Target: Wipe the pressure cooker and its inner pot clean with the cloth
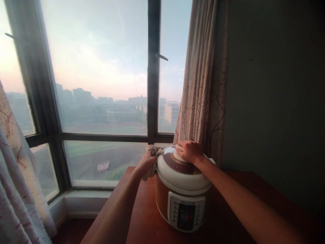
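An electric pressure cooker [162,200] with a white lid rim, brown body and front control panel stands upright on a reddish-brown wooden table [144,217]. My right hand [191,151] is closed around the white handle [179,149] on top of the lid [181,183]. At the cooker's left side, my left hand [146,162] is closed on a pale, bunched-up cloth [151,169]. Part of that cloth lies against the lid's edge; the hand's inner side is hidden. The lid sits on the body.
Large windows [101,67] with dark frames rise behind the table. A patterned curtain [199,74] hangs just behind the cooker, another curtain [15,176] at the far left. A dark wall [274,84] stands on the right.
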The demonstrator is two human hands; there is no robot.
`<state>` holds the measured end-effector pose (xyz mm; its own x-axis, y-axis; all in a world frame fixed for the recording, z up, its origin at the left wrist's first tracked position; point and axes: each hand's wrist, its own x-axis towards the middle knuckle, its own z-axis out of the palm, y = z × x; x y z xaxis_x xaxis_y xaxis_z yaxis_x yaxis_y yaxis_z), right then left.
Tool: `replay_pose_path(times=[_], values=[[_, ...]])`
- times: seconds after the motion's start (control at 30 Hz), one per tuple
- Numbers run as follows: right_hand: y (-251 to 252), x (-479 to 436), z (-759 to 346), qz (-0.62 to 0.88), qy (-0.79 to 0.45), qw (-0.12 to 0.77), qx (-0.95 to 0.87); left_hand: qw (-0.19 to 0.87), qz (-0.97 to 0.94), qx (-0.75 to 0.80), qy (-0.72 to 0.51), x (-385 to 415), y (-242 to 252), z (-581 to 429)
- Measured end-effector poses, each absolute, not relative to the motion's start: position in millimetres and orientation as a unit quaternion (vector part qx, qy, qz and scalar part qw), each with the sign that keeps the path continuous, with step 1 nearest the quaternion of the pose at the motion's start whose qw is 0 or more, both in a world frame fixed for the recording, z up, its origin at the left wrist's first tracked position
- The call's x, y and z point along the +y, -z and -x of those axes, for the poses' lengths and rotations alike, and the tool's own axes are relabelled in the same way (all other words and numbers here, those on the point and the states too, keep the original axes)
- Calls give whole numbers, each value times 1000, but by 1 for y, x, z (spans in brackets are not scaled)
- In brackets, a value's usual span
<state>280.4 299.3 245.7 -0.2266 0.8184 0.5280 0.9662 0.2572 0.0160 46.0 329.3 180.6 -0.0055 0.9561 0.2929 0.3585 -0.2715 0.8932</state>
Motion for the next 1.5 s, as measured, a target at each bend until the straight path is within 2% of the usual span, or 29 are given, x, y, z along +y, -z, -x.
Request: replay_pose_path(times=[0.63, 0.87, 1.2, 1.5], values=[[-275, 317, -288, 565, 167, 129, -797, 298, -627, 541, -475, 331, -179, -47], [-287, 327, -291, 569, 156, 145, -795, 296, -626, 552, -464, 334, -176, -45], [-290, 321, -317, 620, 217, 226, -720, 321, -633, 514, -482, 339, -168, -43], [-276, 288, -356, 611, 242, 191, -729, 329, -621, 522, -484, 330, -177, -44]])
